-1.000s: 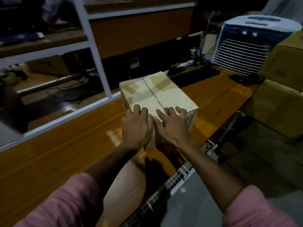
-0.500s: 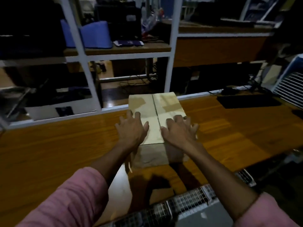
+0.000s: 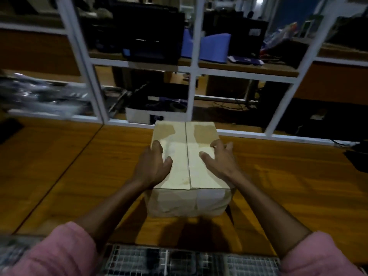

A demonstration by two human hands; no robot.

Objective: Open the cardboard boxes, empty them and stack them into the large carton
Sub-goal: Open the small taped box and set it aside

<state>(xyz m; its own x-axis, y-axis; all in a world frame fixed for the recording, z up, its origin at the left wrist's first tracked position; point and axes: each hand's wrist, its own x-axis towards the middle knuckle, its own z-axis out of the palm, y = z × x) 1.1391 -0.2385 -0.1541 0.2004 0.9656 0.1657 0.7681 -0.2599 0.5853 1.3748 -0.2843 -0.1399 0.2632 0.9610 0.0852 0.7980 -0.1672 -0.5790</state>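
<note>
A closed cardboard box (image 3: 188, 156) stands on the wooden table (image 3: 288, 186) straight ahead of me, its two top flaps meeting at a centre seam. My left hand (image 3: 152, 166) lies on the left flap and wraps over the left top edge. My right hand (image 3: 221, 160) rests on the right flap with fingers curled over the right top edge. Both thumbs point toward the seam. The large carton is out of view.
A white-framed glass partition (image 3: 192, 76) runs along the far edge of the table, right behind the box. Shelves with dark equipment lie beyond it. A wire grid (image 3: 179, 259) sits at the table's near edge. A dark object (image 3: 358, 158) lies far right.
My view has swung left, so the fan and the cartons at the right have left the frame. Both hands have slid apart from the seam to the box's side edges.
</note>
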